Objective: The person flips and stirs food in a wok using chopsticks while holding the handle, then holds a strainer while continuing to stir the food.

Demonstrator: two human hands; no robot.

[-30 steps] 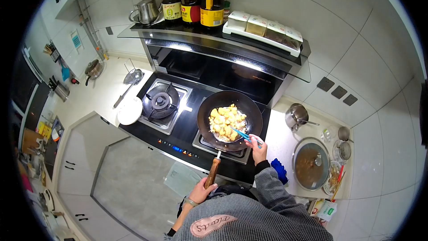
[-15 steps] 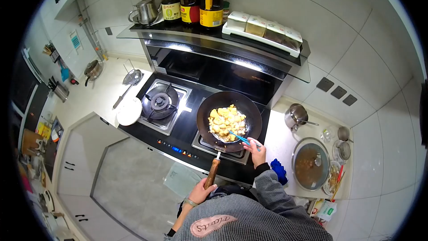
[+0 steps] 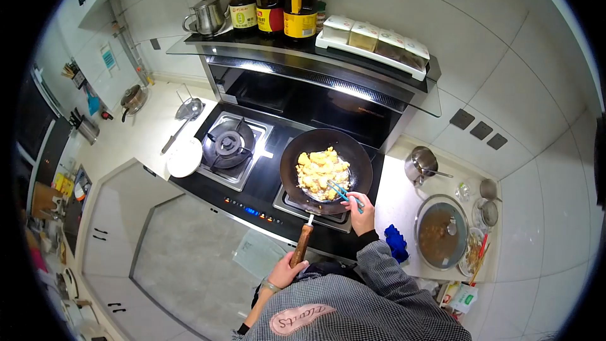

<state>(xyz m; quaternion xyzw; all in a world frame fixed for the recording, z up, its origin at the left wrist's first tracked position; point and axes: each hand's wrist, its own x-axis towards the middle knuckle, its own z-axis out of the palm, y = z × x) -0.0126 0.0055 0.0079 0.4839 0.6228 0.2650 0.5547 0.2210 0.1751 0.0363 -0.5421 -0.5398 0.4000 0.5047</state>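
Observation:
A dark wok sits on the right burner, with yellow food pieces in its middle, some whitish bubbling liquid around them. My left hand is wrapped round the brown wooden handle that points toward me. In my right hand, at the wok's lower right edge, are blue chopsticks; their tips reach into the lower right part of the food.
An unused burner and a white plate lie left. At right are a blue cloth, a glass-lidded pan and a steel pot. Bottles and a seasoning box stand on the shelf above.
My right hand has shifted slightly left and up, and the chopsticks now point more steeply into the food. My left hand keeps its hold on the handle.

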